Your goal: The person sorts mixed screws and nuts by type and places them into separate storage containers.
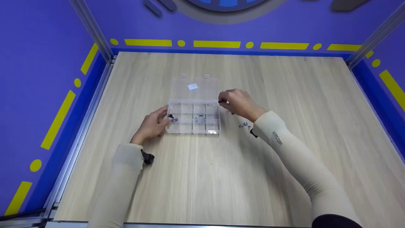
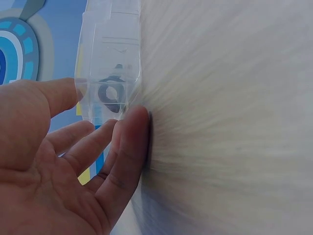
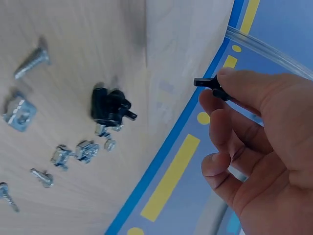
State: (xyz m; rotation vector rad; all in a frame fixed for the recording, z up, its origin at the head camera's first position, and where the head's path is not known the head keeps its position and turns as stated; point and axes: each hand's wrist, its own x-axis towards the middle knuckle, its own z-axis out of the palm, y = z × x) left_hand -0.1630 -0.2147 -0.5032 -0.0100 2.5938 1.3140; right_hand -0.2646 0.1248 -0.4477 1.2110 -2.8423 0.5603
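A clear plastic compartment box (image 1: 186, 128) lies on the table with its lid (image 1: 208, 90) folded back. My left hand (image 1: 152, 125) holds the box at its left side, the thumb over the rim and the fingers along the outer wall. Black parts (image 2: 112, 95) sit in a left compartment; small metal hardware (image 1: 200, 117) lies in another, right of the middle. Just off the box's right side is my right hand (image 1: 238, 102). Its thumb and index finger pinch a small black plastic piece (image 3: 206, 82) with a stub sticking out; the other fingers are curled.
On the table right of the box lie more black pieces (image 3: 108, 106), a screw (image 3: 33, 62), a square metal clip (image 3: 20, 116) and several smaller metal fasteners (image 3: 87, 151). A white label (image 1: 192, 86) shows on the lid. Blue panels (image 1: 221, 31) border the table's back and sides.
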